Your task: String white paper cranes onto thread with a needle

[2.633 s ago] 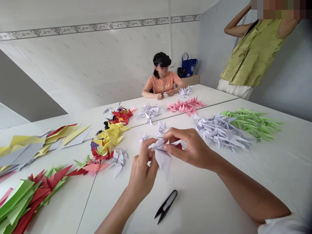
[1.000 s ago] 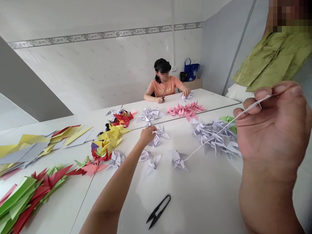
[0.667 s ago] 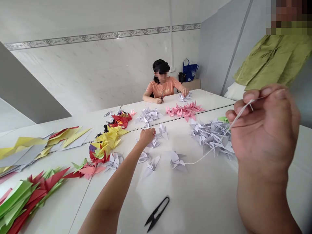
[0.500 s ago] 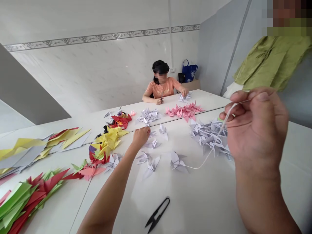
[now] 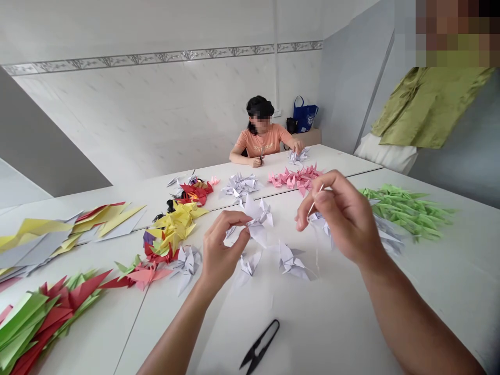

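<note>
L hand pinching white paper crane, R fingers gripping thin needle, thread barely visible

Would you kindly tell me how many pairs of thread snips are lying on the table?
1: the black thread snips lie on the white table, nearest you; more could hide under the folded paper cranes.

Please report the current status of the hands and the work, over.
Left hand holding white paper crane. Right hand pinching needle with thread. Black thread snips lying apart on table.
</note>
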Available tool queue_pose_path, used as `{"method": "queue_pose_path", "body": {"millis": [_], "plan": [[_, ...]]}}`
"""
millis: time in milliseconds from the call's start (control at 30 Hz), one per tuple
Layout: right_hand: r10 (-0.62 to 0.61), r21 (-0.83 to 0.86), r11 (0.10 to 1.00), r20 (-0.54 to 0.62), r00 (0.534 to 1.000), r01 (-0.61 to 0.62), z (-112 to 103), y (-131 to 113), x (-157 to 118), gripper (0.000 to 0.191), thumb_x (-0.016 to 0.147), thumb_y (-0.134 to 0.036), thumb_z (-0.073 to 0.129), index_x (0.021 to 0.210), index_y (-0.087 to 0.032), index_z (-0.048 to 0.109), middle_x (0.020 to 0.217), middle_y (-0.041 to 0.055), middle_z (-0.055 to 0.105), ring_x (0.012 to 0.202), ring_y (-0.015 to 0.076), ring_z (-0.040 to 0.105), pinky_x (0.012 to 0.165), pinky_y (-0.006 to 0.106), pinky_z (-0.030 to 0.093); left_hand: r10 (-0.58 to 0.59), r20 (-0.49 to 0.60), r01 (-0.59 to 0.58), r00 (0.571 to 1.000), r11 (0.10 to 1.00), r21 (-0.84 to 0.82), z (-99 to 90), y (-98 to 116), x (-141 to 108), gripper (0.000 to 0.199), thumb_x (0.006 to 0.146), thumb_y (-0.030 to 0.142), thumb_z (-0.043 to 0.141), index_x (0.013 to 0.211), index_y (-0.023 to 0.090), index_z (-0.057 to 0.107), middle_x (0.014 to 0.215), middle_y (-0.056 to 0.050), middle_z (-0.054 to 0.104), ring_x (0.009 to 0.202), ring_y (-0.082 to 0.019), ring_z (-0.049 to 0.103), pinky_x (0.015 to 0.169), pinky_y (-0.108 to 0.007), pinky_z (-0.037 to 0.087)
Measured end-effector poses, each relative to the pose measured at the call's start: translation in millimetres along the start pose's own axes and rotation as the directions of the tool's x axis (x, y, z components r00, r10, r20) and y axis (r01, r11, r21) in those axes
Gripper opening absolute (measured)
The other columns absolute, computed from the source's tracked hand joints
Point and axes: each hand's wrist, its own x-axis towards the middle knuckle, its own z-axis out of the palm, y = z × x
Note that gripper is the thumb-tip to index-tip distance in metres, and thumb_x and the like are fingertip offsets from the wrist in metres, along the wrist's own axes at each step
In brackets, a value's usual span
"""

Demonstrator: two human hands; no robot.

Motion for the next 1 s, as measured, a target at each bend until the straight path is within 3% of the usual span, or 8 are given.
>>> {"method": "queue_pose_path", "body": {"millis": [167,300,433,533,667,733,833,1000], "plan": [[0.081,-0.192,0.98,0.18,0.98,-0.046,10,5,-7,0.014,0.105,-0.035,0.049,0.096,-0.025,0.046,0.065,-0.0051,0.057,0.059,0.0133,0.058,0.058,0.027,0.044,0.14,-0.043,-0.142,0.989,0.987,-0.072,-8.4,16,-3,0.027,0.088,0.003,0.062,0.104,0.025,0.067,0.097,-0.003,0.067,0.094,-0.016,0.064,0.08,-0.028,0.052],[0.113,-0.307,0.951,0.289,0.951,-0.02,14,6,-7,0.014,0.104,-0.033,0.051,0.094,-0.025,0.047,0.07,-0.0041,0.052,0.059,0.012,0.05,0.056,0.025,0.039,0.125,-0.075,-0.133,0.989,0.986,-0.104,-15.1,19,-6,0.026,0.088,0.004,0.063,0.104,0.025,0.067,0.098,-0.004,0.067,0.095,-0.017,0.064,0.081,-0.03,0.052],[0.128,-0.36,0.933,0.35,0.928,0.007,19,7,-8,0.015,0.103,-0.033,0.052,0.091,-0.024,0.052,0.078,-0.0014,0.058,0.065,0.0125,0.052,0.058,0.024,0.041,-0.171,-0.042,0.144,0.984,0.918,-0.369,-18.2,23,-7,0.011,0.089,0.019,0.07,0.099,0.024,0.067,0.094,-0.004,0.069,0.091,-0.017,0.068,0.076,-0.028,0.055],[0.136,-0.378,0.926,0.379,0.915,0.018,24,8,-10,0.014,0.102,-0.032,0.053,0.091,-0.024,0.055,0.075,-0.0022,0.059,0.064,0.0122,0.052,0.058,0.024,0.041,-0.433,0.123,0.42,0.893,0.704,-0.572,-16.0,24,-7,0.017,0.088,0.035,0.075,0.093,0.022,0.065,0.085,-0.003,0.07,0.085,-0.018,0.071,0.076,-0.029,0.058],[0.13,-0.389,0.92,0.393,0.91,0.037,27,11,-11,0.014,0.102,-0.032,0.052,0.091,-0.024,0.056,0.071,-0.0031,0.056,0.061,0.0116,0.05,0.059,0.024,0.041,-0.536,0.255,0.558,0.804,0.534,-0.635,-10.5,25,-9,0.024,0.084,0.04,0.076,0.092,0.02,0.066,0.086,-0.005,0.072,0.09,-0.021,0.073,0.086,-0.035,0.06],[0.141,-0.395,0.918,0.393,0.909,0.028,27,12,-12,0.015,0.102,-0.032,0.052,0.09,-0.024,0.055,0.07,-0.0034,0.056,0.06,0.0113,0.05,0.058,0.024,0.04,-0.519,0.242,0.54,0.82,0.561,-0.627,-8.4,26,-11,0.02,0.086,0.036,0.074,0.094,0.02,0.066,0.091,-0.005,0.071,0.09,-0.019,0.072,0.086,-0.032,0.059],[0.172,-0.382,0.924,0.384,0.907,-0.013,25,11,-11,0.014,0.103,-0.032,0.05,0.092,-0.024,0.051,0.07,-0.0042,0.059,0.058,0.0107,0.052,0.054,0.023,0.038,-0.433,0.115,0.423,0.894,0.731,-0.536,-7.6,26,-13,0.014,0.087,0.027,0.073,0.098,0.022,0.065,0.096,-0.003,0.069,0.09,-0.016,0.069,0.082,-0.027,0.057],[0.123,-0.383,0.924,0.294,0.948,-0.001,20,11,-5,0.014,0.104,-0.03,0.05,0.092,-0.023,0.055,0.078,-0.0013,0.066,0.068,0.0127,0.063,0.062,0.024,0.046,-0.15,-0.069,0.143,0.986,0.985,-0.098,-22.4,11,-5,0.013,0.089,0.02,0.064,0.101,0.024,0.066,0.098,-0.004,0.067,0.094,-0.017,0.065,0.091,-0.031,0.055]]}}
